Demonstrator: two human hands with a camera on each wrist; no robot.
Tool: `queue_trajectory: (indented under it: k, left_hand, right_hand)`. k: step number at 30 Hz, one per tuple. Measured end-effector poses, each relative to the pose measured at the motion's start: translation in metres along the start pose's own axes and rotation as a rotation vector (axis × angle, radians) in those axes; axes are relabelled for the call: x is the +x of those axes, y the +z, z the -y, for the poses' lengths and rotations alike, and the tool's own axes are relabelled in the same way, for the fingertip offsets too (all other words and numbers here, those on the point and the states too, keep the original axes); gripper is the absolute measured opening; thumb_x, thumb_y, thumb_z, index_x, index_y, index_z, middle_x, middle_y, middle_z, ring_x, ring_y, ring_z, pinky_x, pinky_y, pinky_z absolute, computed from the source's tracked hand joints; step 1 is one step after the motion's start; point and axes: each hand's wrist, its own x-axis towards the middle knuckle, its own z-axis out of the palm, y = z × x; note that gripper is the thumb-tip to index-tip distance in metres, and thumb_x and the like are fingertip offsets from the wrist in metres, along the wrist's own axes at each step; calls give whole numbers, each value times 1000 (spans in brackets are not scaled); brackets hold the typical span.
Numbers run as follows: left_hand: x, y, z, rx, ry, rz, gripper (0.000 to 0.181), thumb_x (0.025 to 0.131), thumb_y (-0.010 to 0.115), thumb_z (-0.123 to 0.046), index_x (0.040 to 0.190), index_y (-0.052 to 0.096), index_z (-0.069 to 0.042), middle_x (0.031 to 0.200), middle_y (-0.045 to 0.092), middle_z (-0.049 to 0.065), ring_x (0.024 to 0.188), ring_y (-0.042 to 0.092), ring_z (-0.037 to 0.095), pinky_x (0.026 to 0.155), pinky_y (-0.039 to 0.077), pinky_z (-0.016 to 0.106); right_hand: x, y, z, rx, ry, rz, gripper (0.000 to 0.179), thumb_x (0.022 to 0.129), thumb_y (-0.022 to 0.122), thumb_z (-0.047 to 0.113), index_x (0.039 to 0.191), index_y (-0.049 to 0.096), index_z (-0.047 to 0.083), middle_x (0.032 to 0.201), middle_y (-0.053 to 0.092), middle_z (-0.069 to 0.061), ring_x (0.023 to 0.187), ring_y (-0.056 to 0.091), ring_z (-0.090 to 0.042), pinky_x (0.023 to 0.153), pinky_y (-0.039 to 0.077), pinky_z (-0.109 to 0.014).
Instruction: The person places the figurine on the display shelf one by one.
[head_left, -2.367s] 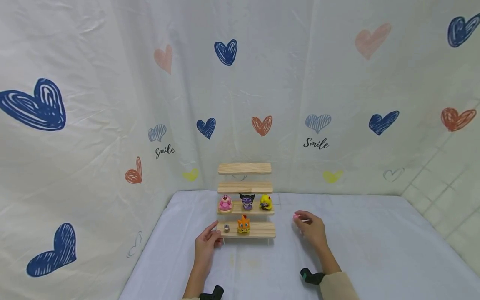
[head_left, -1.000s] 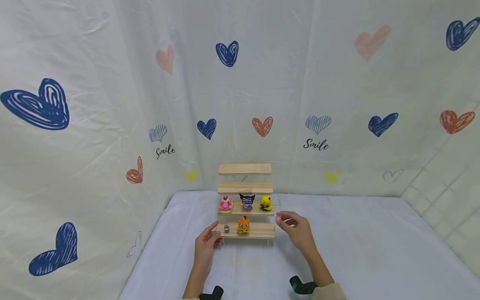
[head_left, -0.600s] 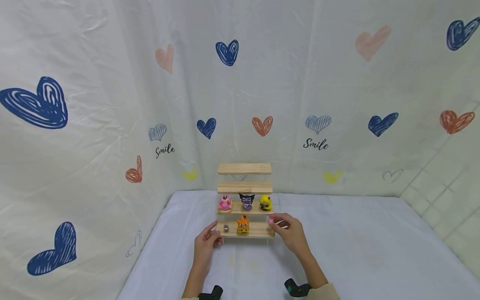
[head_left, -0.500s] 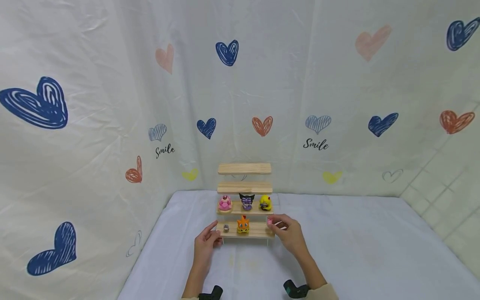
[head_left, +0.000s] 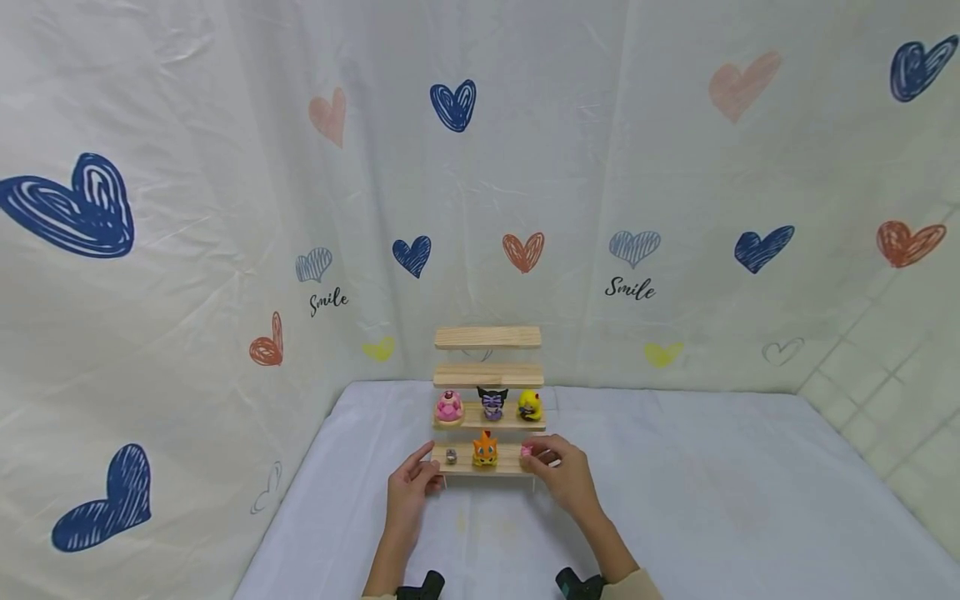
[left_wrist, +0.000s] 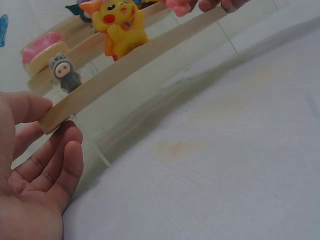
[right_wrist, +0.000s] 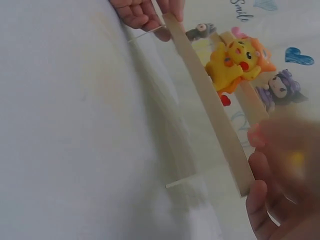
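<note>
A tiered wooden display stand (head_left: pixel 506 450) carries small figurines. My left hand (head_left: pixel 407 493) grips the left end of its lowest board, thumb above and fingers curled under, as the left wrist view shows. With thumb and fingertips, my right hand (head_left: pixel 566 477) pinches a small pink figurine (head_left: pixel 526 451) at that board's right end. In the left wrist view the pink figurine (left_wrist: pixel 179 7) is close over the board and partly cropped. A tiny grey hooded figurine (left_wrist: pixel 64 72) stands by my left thumb. Mid-board stands a yellow figurine with an orange hood (head_left: pixel 484 450).
One tier up stand a pink figurine on a round base (head_left: pixel 449 407), a purple and black one (head_left: pixel 492 403) and a yellow one (head_left: pixel 529 406). Two bare upper boards (head_left: pixel 487 337) rise behind. A white cloth (head_left: pixel 712 483) covers the table; a heart-print curtain (head_left: pixel 570 167) hangs behind.
My right hand has carried the pink figurine leftward from beside the stand, then down to the right end of the lowest board. The left hand keeps its grip in the same place.
</note>
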Motion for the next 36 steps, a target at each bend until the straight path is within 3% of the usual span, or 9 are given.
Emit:
queue_trajectory:
  k: [15,36]
  left_hand:
    - [0,-1,0,6,15,6,48,99,68,-17,144,58,-7,90,70,3,75,65,12,70,58,23]
    - [-1,0,0,41,11,3,47,99,68,-19,144,58,-10,93,71,4,77,65,14,72,58,22]
  right_hand:
    - [-1,7,-1,-32,21,-42,19,85,83,9,102,79,17,91,71,-1,77,61,-10,66,50,-20]
    - [-1,8,1,-85,17,-25,24,84,83,8,106,79,16,92,68,0,76,59,-11,62,47,-19]
